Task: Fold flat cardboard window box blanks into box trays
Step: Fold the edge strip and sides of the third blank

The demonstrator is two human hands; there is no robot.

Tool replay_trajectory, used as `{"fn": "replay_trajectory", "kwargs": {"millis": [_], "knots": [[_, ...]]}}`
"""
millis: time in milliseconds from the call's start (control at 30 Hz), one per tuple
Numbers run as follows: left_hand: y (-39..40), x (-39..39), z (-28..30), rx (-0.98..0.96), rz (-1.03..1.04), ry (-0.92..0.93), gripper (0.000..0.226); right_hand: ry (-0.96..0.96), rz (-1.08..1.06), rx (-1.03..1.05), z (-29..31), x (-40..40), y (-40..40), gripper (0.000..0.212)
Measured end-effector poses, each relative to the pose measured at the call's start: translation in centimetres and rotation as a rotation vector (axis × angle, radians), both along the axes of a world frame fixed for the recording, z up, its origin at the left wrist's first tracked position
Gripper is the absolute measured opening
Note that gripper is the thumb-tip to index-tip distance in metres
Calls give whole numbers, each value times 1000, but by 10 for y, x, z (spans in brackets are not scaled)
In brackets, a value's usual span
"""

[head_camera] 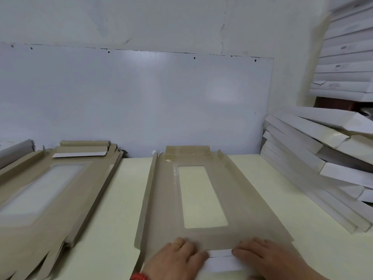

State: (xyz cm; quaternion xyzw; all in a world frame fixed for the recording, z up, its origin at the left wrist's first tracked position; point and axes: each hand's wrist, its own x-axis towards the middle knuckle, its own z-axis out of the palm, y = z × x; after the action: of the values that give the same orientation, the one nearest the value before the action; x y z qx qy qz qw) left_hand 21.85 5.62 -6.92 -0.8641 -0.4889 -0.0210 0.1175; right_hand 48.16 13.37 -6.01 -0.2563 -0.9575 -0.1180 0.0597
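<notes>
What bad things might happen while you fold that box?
Both hands, left hand and right hand, press the near flap of the blank. Pressed unevenly, the fold might come out crooked. The clear window might crease if the blank bends. The leaning white boxes on the right look like they might slide onto the work.

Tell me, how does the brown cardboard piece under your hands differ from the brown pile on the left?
The blank under the left hand and right hand is a single sheet; the left pile holds many. The blank's near flap is folded over, white side up. Both are brown with a rectangular window.
</notes>
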Motion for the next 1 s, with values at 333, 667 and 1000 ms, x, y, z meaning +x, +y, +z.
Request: {"fn": "replay_trajectory", "kwargs": {"millis": [333,667,1000], "knots": [[30,1,26,-263,267,-306,34,210,-268,-198,11,-39,6,38],[66,23,-6,-257,494,-86,65,126,-511,-230,-24,-104,19,56],[58,-16,-7,-223,610,94,63,-68,-662,-224,-28,-38,50,58]]}}
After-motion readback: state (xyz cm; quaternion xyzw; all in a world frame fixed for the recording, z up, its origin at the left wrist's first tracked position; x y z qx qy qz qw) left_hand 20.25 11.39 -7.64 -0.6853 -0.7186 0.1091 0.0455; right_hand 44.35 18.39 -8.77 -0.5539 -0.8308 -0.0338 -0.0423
